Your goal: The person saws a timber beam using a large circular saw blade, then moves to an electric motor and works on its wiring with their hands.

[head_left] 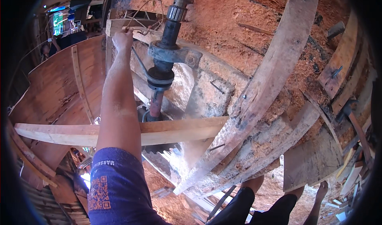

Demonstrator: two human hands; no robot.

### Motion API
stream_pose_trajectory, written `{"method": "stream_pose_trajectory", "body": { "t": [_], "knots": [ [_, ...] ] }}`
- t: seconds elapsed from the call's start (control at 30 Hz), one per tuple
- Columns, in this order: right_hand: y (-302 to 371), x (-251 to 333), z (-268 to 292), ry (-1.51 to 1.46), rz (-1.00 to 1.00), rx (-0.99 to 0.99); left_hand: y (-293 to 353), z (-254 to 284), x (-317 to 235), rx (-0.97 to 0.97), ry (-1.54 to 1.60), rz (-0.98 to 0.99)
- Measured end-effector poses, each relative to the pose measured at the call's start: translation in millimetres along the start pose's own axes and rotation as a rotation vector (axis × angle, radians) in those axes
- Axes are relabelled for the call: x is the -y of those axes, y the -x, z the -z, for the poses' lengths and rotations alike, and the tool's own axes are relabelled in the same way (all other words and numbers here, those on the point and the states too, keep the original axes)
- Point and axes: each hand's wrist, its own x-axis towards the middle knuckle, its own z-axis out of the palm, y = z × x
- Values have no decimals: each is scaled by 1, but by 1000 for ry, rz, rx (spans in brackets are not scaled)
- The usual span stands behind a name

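My left arm reaches up and across a curved wooden rib. At its end, my left hand (123, 38) is closed, with a thin brown cord (137, 6) looping up from the fingers. Just right of the hand stands a greasy metal shaft (170, 34) with a bracket (171, 53) around it. A dark line is wound below the bracket. The rib (183, 130) passes under my forearm. At the lower right, a dim limb that looks like my right forearm and hand (321, 190) touches or nears a plank's edge; its fingers are unclear.
A broad curved timber (274, 65) with protruding nails crosses the right side. Reddish sawdust (234, 22) covers the far surface. A hammer (356, 125) hangs at far right by scrap wood. A curved plank wall (51, 93) rises at left; another person (53, 45) is behind it.
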Motion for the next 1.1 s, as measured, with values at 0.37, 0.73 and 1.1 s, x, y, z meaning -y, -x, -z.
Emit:
{"method": "stream_pose_trajectory", "body": {
  "t": [0.37, 0.73, 1.1],
  "knots": [
    [17, 25, 6, 51, -109, 96, -10, -30, 4, -94, -60, 7],
    [-41, 185, -22, -92, 54, -30, -77, 82, 8, -158, -629, -221],
    [-111, 162, -59, -25, -125, -89, 200, 266, -305, -25, 523, -366]
  ]
}}
